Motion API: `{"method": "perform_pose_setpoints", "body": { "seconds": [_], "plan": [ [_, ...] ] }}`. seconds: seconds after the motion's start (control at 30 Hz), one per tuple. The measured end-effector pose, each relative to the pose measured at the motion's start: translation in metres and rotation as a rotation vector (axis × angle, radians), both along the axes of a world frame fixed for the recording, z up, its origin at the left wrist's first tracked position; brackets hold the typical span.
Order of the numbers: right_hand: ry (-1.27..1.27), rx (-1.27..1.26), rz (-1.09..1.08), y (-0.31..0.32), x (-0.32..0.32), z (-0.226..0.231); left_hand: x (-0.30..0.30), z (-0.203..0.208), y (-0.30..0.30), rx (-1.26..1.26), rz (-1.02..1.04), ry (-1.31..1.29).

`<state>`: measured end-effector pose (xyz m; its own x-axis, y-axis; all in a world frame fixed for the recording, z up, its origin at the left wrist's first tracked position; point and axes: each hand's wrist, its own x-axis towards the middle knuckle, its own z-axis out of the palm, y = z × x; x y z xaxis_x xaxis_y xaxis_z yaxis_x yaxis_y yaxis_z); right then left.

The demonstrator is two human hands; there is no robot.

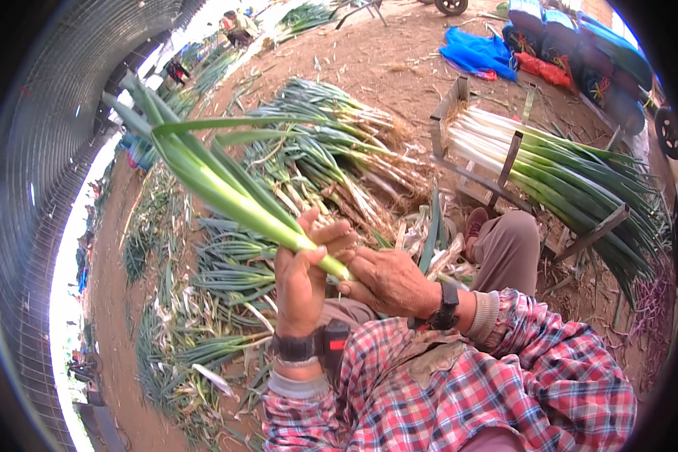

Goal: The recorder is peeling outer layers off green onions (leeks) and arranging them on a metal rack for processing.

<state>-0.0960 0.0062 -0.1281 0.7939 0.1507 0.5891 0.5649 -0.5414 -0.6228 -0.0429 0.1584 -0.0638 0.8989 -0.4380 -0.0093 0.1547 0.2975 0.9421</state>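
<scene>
A large green onion (237, 202) slants up and to the left in front of me, its leaves fanning out at the far end. Its pale stalk lies across the palm of my left hand (297, 290), with the thumb over it and the fingers partly curled behind. My right hand (393, 280) is closed at the stalk's lower end, which its fingers partly hide. Beyond my hands lies a pile of untrimmed green onions (320, 143) with brown, rooty ends. Peeled leaves and scraps (410, 233) lie just past my right hand.
To the right, a wooden rack (446, 113) holds a stack of cleaned green onions (535, 154). More onions and leaf litter (181, 316) cover the ground at left. Blue sheeting (478, 53) and a red bag (542, 69) lie farther back. A curved ribbed wall (45, 143) runs along the left.
</scene>
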Motion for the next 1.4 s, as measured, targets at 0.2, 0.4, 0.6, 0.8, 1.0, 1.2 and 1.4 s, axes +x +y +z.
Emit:
{"method": "perform_pose_setpoints", "body": {
  "seconds": [0.2,0.4,0.6,0.8,1.0,1.2,1.4],
  "plan": [
    [-0.076,0.015,0.146,-0.004,0.001,-0.002,-0.012,-0.001,0.009,-0.054,-0.030,0.000],
    [-0.012,0.118,0.168,-0.002,-0.006,-0.008,-0.011,0.006,0.005,-0.100,-0.133,-0.022],
    [-0.004,0.020,0.063,-0.011,-0.010,-0.003,-0.020,-0.002,-0.025,0.010,0.180,-0.051],
    [0.041,-0.097,0.070,-0.013,-0.015,0.005,-0.021,-0.009,-0.024,0.095,0.286,-0.070],
    [0.022,-0.122,0.085,-0.015,-0.016,0.011,-0.025,0.009,-0.022,0.126,0.150,-0.091],
    [0.458,0.543,0.196,-0.016,0.003,-0.008,-0.003,0.007,-0.016,-0.111,-0.035,-0.096],
    [0.413,0.618,0.070,0.007,0.006,-0.009,0.006,-0.017,-0.031,-0.160,0.380,-0.007]
  ]
}}
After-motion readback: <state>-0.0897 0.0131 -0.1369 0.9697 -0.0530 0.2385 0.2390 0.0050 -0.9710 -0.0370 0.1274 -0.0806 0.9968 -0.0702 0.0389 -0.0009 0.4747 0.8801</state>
